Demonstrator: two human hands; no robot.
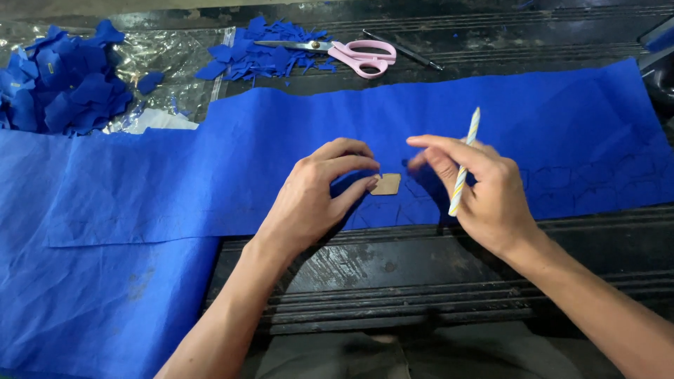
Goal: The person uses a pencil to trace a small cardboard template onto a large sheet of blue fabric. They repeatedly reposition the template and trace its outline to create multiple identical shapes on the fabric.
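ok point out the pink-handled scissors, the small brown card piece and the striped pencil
pink-handled scissors (361, 56), head view, on a handle loop
small brown card piece (386, 184), head view, its middle
striped pencil (465, 160), head view, mid-shaft

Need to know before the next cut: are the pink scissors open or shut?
Shut. The pink scissors lie flat beside the blue scraps, blades together in one point, untouched by either hand.
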